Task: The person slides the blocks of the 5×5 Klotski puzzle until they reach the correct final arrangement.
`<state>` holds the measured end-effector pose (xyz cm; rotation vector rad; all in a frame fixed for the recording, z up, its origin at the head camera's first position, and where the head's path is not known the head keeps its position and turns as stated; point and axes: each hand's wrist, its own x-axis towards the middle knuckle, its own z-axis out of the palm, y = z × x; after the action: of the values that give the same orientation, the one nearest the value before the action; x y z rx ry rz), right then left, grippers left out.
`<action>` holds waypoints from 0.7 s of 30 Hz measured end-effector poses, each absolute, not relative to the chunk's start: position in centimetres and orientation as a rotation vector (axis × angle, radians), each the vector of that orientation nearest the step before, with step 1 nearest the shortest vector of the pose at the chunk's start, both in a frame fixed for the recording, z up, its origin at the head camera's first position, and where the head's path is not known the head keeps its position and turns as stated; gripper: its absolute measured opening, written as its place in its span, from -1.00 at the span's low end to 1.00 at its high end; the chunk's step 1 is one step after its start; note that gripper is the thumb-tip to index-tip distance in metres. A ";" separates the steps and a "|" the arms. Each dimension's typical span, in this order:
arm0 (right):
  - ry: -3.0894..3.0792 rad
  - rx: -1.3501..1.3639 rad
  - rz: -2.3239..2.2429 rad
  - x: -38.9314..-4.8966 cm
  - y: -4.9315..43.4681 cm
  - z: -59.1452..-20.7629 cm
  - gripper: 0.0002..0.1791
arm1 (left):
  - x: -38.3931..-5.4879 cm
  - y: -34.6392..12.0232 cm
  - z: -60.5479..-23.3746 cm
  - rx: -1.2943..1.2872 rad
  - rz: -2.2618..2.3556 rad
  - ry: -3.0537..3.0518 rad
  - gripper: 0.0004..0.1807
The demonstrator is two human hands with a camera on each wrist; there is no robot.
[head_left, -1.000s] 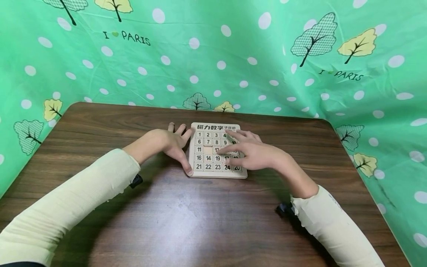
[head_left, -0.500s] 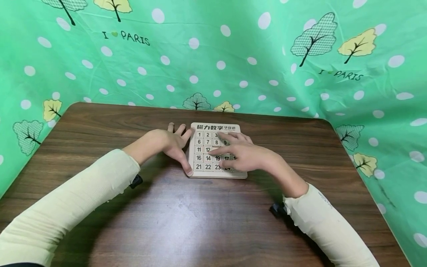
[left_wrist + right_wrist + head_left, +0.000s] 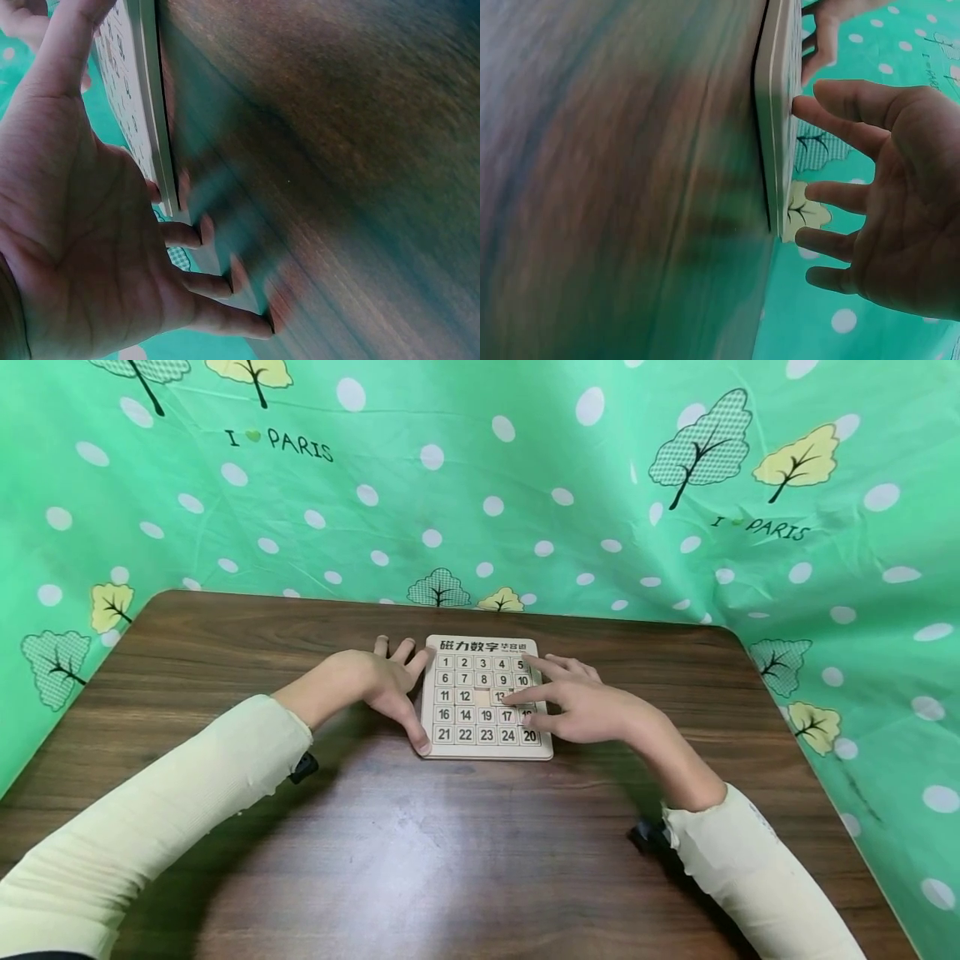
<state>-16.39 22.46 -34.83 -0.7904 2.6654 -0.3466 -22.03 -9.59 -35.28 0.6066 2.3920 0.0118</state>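
A pale wooden number slide puzzle (image 3: 487,752) lies flat near the table's far edge, with black-numbered tiles in rows. In its third row, a bare slot (image 3: 482,697) sits between tile 12 (image 3: 464,697) and tile 13 (image 3: 500,697). My left hand (image 3: 384,681) is spread along the board's left side, thumb at the near corner and index finger by the far one; its other fingertips reach the tabletop in the left wrist view. Over the board's right side, my right hand (image 3: 596,706) has its fingers extended, index fingertip on tile 13. That hand partly hides the right-hand tiles.
The dark wood-grain table (image 3: 405,860) spreads out before the board. A green cloth (image 3: 480,468) with white dots and printed trees hangs behind it and down both sides. Cream sleeves (image 3: 172,802) cover both forearms, and a black wrist device (image 3: 647,835) shows under the right one.
Tile 12 has slid one place left, so the bare slot has shifted right. My right hand went left with it, then back right onto tile 13. The left hand stays put.
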 end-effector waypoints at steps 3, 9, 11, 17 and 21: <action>2.646 -0.807 -0.364 -16.4 21.7 -35.0 -0.50 | -22.0 -9.6 -35.3 0.602 0.013 2.388 0.84; 2.655 -0.854 -0.375 -16.4 21.0 -35.0 -0.50 | -22.0 -9.6 -35.3 0.592 0.015 2.382 0.84; 2.660 -0.864 -0.386 -16.2 21.3 -34.9 -0.52 | -22.0 -9.6 -35.3 0.590 0.015 2.382 0.84; 2.669 -0.865 -0.414 -15.2 22.3 -34.5 -0.64 | -22.1 -9.5 -35.3 0.591 0.022 2.378 0.84; 2.662 -0.850 -0.407 -15.0 22.5 -34.8 -0.61 | -22.0 -9.5 -35.2 0.590 0.013 2.378 0.84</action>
<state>-14.99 22.51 -34.81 -0.8497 2.6624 -0.4070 -21.98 -9.51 -35.23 0.5904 2.3777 0.0127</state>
